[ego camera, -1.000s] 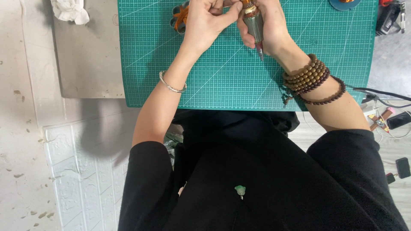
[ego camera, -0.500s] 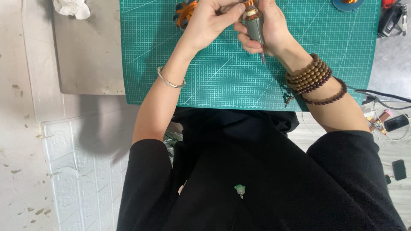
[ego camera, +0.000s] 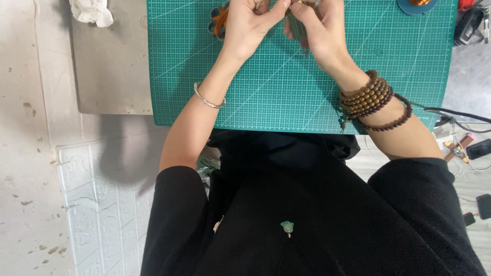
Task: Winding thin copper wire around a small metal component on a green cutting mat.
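Both hands meet at the top edge of the view over a green cutting mat (ego camera: pixel 286 97). My left hand (ego camera: pixel 248 25), with a thin silver bangle on the wrist, pinches something small that I cannot make out. My right hand (ego camera: pixel 322 28), its wrist wrapped in brown bead bracelets, grips a slim grey tool (ego camera: pixel 298 31) with its tip pointing down toward the mat. The fingertips of both hands touch at the tool's upper end, which is cut off by the frame.
Orange-handled pliers (ego camera: pixel 219 21) lie on the mat left of my left hand. A round blue spool (ego camera: pixel 417 5) sits top right. A grey board (ego camera: pixel 112 66) with a crumpled white cloth (ego camera: pixel 91 11) lies left of the mat. Cables and small devices (ego camera: pixel 468 25) lie on the right.
The view has shifted so both hands sit higher in the frame, partly cut off. The hands stay together on the tool.
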